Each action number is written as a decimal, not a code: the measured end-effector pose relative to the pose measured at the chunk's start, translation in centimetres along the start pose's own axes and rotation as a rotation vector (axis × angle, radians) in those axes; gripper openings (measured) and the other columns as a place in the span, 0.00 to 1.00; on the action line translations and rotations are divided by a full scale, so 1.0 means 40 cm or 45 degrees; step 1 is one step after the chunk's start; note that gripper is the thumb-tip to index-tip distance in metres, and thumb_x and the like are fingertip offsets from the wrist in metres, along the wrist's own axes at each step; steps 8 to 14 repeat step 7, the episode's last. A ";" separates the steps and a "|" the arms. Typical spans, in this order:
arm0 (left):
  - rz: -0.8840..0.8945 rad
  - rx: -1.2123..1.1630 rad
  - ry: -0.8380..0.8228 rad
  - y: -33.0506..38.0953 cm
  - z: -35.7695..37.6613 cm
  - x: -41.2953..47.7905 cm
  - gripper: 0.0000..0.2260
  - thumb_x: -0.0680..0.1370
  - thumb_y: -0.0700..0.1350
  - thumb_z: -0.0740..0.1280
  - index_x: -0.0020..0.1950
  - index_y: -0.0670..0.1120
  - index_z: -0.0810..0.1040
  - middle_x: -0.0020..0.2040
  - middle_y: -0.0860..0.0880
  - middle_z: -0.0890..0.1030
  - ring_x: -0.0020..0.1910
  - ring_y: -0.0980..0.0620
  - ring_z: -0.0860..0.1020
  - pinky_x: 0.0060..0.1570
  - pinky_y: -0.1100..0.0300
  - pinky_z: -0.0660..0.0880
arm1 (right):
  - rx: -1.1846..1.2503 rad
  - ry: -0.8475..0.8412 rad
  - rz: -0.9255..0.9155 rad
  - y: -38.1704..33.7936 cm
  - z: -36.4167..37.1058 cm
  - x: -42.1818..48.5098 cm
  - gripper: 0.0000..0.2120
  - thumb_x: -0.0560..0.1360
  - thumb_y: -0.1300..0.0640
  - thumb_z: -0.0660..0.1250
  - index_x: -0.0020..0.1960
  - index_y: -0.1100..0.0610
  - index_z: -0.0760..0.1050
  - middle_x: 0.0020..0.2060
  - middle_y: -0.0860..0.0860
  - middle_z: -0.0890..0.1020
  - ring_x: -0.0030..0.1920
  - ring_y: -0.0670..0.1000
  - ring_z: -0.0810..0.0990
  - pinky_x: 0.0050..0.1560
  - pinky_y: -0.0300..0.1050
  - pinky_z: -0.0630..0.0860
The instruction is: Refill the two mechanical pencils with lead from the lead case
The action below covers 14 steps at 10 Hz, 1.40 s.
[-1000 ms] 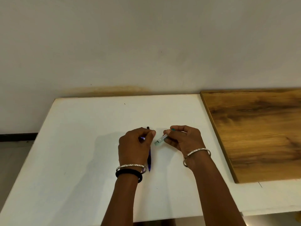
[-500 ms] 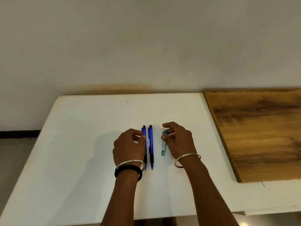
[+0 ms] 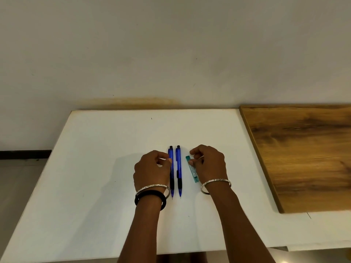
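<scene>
Surface: a white rectangular tabletop (image 3: 95, 177) against a pale wall; a brown wood-grain board (image 3: 303, 158) lies on its right side.
Left pencil: a translucent blue mechanical pencil with a black grip and black cap (image 3: 171, 154) lies flat on the white top near the middle, cap end far, tip near. Its middle stretch is partly covered by the left hand.
Right pencil: a second blue mechanical pencil of the same make (image 3: 178, 168) lies just to the right of the first, parallel to it, with a thin strip of white between them. Nothing touches it.
Lead case: a slim teal-green plastic lead case with a pale label (image 3: 193, 170) lies flat to the right of both pencils, slightly slanted, its near end further right.
Left hand: left hand (image 3: 152, 171) rests on the tabletop, fingers curled loosely, thumb tip touching the side of the left pencil; it pinches nothing. A silver bangle and a black band sit on the wrist.
Right hand: right hand (image 3: 209, 164) rests beside the case, fingers curled, thumb tip against the case's right edge near its far end; whether it grips the case, I cannot tell. A silver bangle circles the wrist.
</scene>
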State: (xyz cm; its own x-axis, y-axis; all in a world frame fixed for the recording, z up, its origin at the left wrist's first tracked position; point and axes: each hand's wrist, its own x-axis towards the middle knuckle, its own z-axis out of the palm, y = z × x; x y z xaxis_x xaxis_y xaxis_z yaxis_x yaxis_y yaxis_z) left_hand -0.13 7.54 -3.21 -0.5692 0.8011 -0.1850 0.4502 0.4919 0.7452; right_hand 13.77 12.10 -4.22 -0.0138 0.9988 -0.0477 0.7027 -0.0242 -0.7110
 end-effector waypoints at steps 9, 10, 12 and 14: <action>0.080 -0.042 -0.053 0.001 -0.055 -0.093 0.03 0.74 0.45 0.69 0.44 0.52 0.82 0.43 0.54 0.82 0.38 0.56 0.79 0.38 0.64 0.70 | 0.210 0.170 0.171 -0.002 -0.068 -0.100 0.07 0.75 0.66 0.67 0.47 0.56 0.81 0.42 0.47 0.80 0.40 0.45 0.77 0.40 0.24 0.69; 0.080 -0.042 -0.053 0.001 -0.055 -0.093 0.03 0.74 0.45 0.69 0.44 0.52 0.82 0.43 0.54 0.82 0.38 0.56 0.79 0.38 0.64 0.70 | 0.210 0.170 0.171 -0.002 -0.068 -0.100 0.07 0.75 0.66 0.67 0.47 0.56 0.81 0.42 0.47 0.80 0.40 0.45 0.77 0.40 0.24 0.69; 0.080 -0.042 -0.053 0.001 -0.055 -0.093 0.03 0.74 0.45 0.69 0.44 0.52 0.82 0.43 0.54 0.82 0.38 0.56 0.79 0.38 0.64 0.70 | 0.210 0.170 0.171 -0.002 -0.068 -0.100 0.07 0.75 0.66 0.67 0.47 0.56 0.81 0.42 0.47 0.80 0.40 0.45 0.77 0.40 0.24 0.69; 0.080 -0.042 -0.053 0.001 -0.055 -0.093 0.03 0.74 0.45 0.69 0.44 0.52 0.82 0.43 0.54 0.82 0.38 0.56 0.79 0.38 0.64 0.70 | 0.210 0.170 0.171 -0.002 -0.068 -0.100 0.07 0.75 0.66 0.67 0.47 0.56 0.81 0.42 0.47 0.80 0.40 0.45 0.77 0.40 0.24 0.69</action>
